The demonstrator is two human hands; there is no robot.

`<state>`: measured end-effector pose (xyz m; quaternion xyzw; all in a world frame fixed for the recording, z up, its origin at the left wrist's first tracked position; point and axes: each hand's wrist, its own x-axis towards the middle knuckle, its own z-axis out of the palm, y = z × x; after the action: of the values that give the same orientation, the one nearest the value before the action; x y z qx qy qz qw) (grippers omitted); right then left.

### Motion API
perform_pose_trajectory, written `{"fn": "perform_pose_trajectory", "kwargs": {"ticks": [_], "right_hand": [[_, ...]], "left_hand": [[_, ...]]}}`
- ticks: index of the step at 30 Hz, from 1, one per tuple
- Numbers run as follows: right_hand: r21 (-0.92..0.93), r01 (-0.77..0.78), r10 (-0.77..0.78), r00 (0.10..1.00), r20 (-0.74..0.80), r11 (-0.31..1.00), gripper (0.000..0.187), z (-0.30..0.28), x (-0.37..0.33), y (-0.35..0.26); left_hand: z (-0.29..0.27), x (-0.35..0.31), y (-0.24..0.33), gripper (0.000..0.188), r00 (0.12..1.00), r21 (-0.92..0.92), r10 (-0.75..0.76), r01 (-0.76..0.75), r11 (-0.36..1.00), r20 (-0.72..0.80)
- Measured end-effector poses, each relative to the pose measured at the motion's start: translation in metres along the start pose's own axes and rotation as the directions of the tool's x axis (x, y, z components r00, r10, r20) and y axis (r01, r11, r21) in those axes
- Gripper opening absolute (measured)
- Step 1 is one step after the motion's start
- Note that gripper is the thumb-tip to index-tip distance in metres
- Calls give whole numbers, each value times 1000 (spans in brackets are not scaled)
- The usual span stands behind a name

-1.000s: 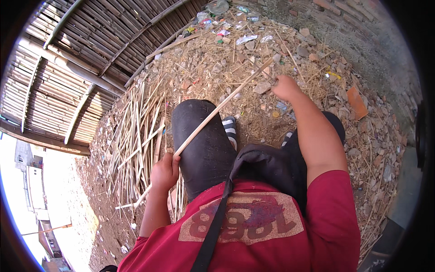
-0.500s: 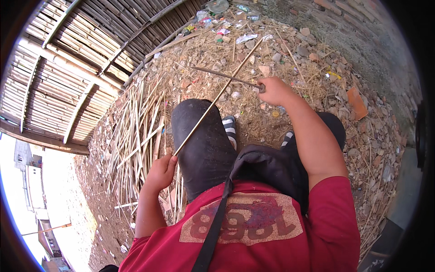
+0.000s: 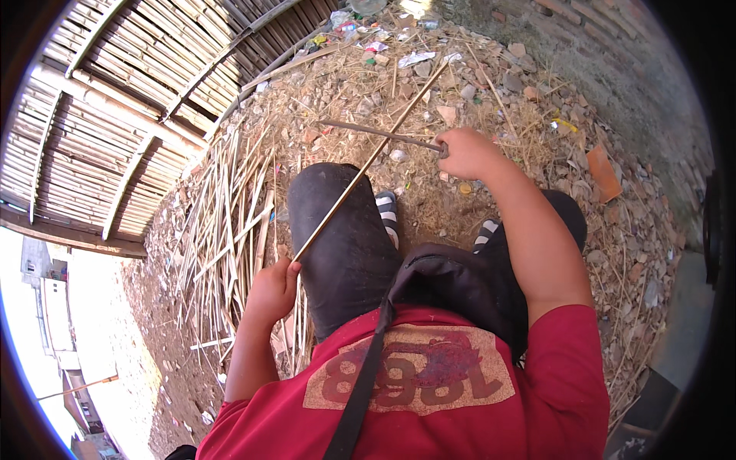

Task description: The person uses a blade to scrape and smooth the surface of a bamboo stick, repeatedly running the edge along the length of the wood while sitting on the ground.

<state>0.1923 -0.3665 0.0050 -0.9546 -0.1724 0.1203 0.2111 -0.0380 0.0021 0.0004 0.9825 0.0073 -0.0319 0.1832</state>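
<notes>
My left hand is closed around the near end of a long, thin bamboo strip. The strip slants up and away to the right, passing over my left knee, its far end above the rubble. In my closed right hand is a long, narrow, dark blade, which looks like a knife seen edge-on. It points left and crosses the strip past the knee. Whether blade and strip touch is hard to tell. My fingers hide most of its handle.
Left of my knee lies a heap of split bamboo strips. Stones, straw and litter cover the ground around my striped footwear. A bamboo slat wall stands at the left, a brick wall at the right. An orange tile piece lies right.
The blade's tip has shifted slightly left and nearer to me, still crossing the strip. Both hands keep their holds. The whole view has moved a little.
</notes>
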Motion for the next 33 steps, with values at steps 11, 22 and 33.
{"fn": "perform_pose_trajectory", "kwargs": {"ticks": [11, 22, 33], "right_hand": [[98, -142, 149, 986, -71, 985, 45, -3, 11, 42], [-62, 59, -59, 998, 10, 996, 29, -5, -2, 17], [-53, 106, -107, 994, -32, 993, 36, -9, 2, 36]], "left_hand": [[0, 0, 0, 36, 999, 67, -40, 40, 997, -1], [-3, -3, 15, 34, 998, 71, -67, 68, 995, -20], [3, -2, 9, 44, 998, -44, -24, 21, 999, -58]]}}
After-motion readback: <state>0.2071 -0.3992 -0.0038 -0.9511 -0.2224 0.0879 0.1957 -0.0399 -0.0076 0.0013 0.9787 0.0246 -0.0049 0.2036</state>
